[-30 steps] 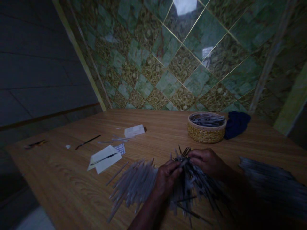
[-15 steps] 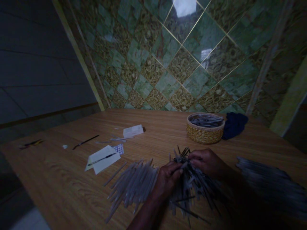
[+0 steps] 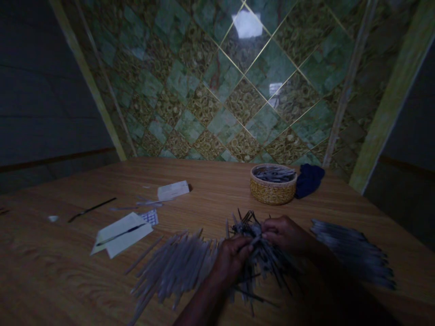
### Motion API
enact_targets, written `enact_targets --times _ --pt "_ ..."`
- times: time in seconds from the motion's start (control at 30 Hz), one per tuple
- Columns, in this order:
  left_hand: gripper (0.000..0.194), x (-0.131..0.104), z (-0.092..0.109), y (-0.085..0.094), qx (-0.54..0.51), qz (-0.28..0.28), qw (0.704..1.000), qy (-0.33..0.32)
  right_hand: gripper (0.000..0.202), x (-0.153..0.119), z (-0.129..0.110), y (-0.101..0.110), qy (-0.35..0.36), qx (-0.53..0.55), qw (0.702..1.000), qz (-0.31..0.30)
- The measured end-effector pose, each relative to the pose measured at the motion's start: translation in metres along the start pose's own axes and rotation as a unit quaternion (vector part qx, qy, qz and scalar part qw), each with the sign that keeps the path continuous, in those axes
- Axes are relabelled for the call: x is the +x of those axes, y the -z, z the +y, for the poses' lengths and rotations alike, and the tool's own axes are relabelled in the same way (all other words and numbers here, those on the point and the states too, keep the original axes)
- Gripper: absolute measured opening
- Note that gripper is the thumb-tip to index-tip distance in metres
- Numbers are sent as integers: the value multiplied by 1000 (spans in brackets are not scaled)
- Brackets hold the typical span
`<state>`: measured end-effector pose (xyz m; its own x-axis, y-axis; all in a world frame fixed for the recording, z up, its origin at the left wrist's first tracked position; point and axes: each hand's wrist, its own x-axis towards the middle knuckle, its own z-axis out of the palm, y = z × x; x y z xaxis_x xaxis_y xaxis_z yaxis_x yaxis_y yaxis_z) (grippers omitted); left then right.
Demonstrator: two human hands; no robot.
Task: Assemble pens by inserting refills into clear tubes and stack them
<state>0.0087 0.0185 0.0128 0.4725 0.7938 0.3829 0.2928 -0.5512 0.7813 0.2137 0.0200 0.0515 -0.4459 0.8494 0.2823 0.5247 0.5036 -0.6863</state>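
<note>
Both my hands are over a loose pile of thin dark and pale sticks. My left hand has its fingers closed on the near end of a thin grey stick. Just right of it, my right hand pinches at the other end of the same stick; its fingertips are dim and partly hidden. Left of my hands lies a broad bundle of pale, translucent sticks, roughly side by side. Beyond my right forearm is a stack of darker grey sticks.
A round woven basket full of grey sticks stands at the back right, beside a dark blue cloth. To the left lie a folded paper with a dark thin stick on it, a white box and another black stick. A tiled wall rises behind the table.
The view has swung to the right, so the table things sit further left in the picture. My hands stay together over the pile, with little visible change in grip.
</note>
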Motion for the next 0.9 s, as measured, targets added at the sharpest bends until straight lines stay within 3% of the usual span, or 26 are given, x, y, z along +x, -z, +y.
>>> enact_targets --times 0.4,0.6,0.9 --pt "27 -1 3 8 8 19 999 -39 38 7 -3 -14 -52 73 996 6" --pt "25 -3 0 8 9 24 999 -23 19 7 -6 -16 -68 193 979 22" --pt "24 -2 0 2 -23 23 999 -16 27 7 -3 -24 -52 86 992 77"
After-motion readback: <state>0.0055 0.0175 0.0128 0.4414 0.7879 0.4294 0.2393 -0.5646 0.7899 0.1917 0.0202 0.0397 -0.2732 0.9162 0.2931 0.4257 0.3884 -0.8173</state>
